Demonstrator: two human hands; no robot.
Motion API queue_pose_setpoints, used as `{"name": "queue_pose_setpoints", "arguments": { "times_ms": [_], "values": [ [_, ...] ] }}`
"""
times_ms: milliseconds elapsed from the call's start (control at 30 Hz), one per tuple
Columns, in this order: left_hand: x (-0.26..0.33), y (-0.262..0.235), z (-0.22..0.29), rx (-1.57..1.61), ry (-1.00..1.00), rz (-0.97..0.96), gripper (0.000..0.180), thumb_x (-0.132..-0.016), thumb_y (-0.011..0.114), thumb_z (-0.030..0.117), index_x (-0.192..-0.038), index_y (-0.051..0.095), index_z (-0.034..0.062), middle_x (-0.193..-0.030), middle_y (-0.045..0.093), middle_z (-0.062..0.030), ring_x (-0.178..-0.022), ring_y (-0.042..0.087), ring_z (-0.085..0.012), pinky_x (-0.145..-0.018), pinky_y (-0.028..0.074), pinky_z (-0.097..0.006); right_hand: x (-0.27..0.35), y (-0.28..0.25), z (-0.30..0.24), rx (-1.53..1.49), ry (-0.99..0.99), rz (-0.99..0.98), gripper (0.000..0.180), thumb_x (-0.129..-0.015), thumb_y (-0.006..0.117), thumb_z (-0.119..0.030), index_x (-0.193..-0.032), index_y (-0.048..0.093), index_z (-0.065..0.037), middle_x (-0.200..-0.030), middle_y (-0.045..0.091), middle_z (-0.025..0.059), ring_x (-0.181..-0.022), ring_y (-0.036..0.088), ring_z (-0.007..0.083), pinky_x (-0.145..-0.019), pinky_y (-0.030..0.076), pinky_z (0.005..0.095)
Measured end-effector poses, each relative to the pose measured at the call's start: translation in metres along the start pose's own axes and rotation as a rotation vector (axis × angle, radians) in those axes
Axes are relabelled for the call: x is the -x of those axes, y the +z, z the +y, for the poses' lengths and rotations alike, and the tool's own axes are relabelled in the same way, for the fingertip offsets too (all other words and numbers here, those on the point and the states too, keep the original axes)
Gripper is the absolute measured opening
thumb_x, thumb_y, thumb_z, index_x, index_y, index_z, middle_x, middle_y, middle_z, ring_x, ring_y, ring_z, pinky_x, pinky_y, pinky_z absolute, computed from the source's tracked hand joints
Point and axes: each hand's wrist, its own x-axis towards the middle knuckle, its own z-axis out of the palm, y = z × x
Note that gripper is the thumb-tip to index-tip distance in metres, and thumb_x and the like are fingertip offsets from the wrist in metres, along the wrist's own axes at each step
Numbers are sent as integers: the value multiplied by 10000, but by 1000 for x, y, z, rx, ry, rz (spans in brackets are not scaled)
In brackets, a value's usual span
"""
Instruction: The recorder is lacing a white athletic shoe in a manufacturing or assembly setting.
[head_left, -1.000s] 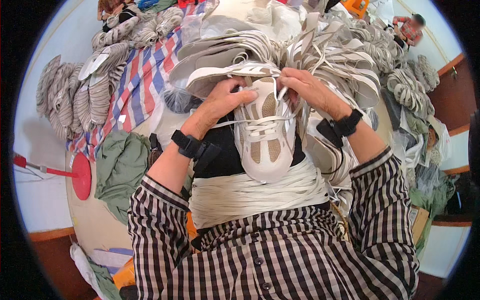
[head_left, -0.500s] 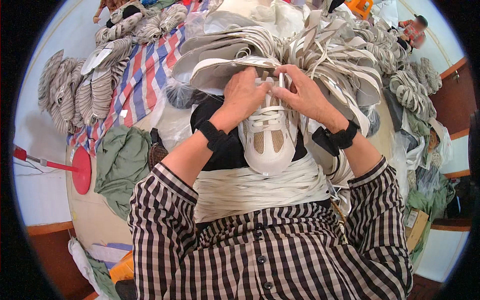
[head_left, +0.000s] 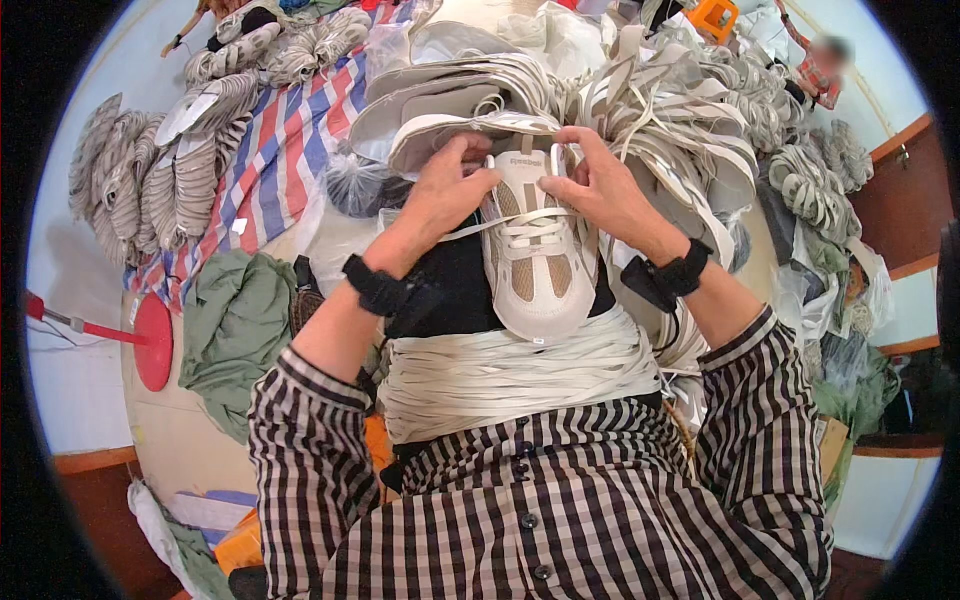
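A white and beige shoe upper [head_left: 540,290] with tan mesh panels lies toe toward me on my lap. Its lower eyelets are laced with a flat white shoelace [head_left: 534,236], and one stretch of lace runs out past the left edge. My left hand [head_left: 448,188] has its fingers curled, thumb and forefinger at the upper's left top edge. On the opposite side, my right hand [head_left: 597,188] grips the edge between thumb and forefinger, the thumb over the tongue [head_left: 525,175]. The inner sides of both hands' fingers are partly hidden.
Beyond my hands are stacked shoe uppers [head_left: 440,95] and a heap of laced uppers [head_left: 670,130]. A bundle of white laces [head_left: 510,385] lies across my waist. Left are a striped sheet [head_left: 285,150], green cloth [head_left: 235,330] and red round base [head_left: 152,342]. Another person [head_left: 822,80] is far right.
My left hand has moved left and slightly down, away from the middle of the shoe upper, uncovering the tongue. A stretch of lace now shows out to the left. The right hand stays nearly in place.
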Motion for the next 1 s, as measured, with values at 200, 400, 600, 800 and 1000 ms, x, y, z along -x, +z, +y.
{"name": "queue_pose_setpoints", "arguments": {
  "times_ms": [200,400,600,800,1000],
  "values": [
    [39,-22,0,-108,23,-243,265,-854,629,77,-1100,594,-15,-978,666,-94,-905,625,-145,-790,518,-295,16,-2,1,-184,-55,44,288,-888,653,-207,-1087,541,-31,-1021,530,80,-866,530,168,-753,470,305],
    [71,-15,15,-265,55,-187,157,-860,636,106,-982,613,9,-758,634,-81,-724,618,-162,-693,494,-308,35,-13,-2,79,-220,-87,142,-876,630,-84,-964,531,-34,-1010,520,70,-941,524,201,-749,466,309],
    [77,-42,10,-434,114,-90,82,-909,581,81,-972,603,34,-648,566,-87,-575,558,-188,-574,456,-327,37,-20,-12,245,-374,-74,150,-844,612,-3,-972,535,-16,-960,556,143,-886,559,315,-766,463,370],
    [97,-98,-17,-267,3,-168,78,-941,567,66,-954,615,5,-706,592,-11,-668,564,-97,-628,453,-273,46,-43,-27,489,-248,-199,144,-818,577,-30,-961,570,-42,-785,620,160,-825,617,368,-793,460,458],
    [100,-159,-35,-155,-252,-225,135,-932,596,119,-966,676,15,-774,635,13,-698,561,-75,-640,456,-235,64,-110,-44,975,-466,-27,209,-771,561,15,-964,614,-46,-835,659,137,-830,637,330,-798,468,431]
  ]
}}
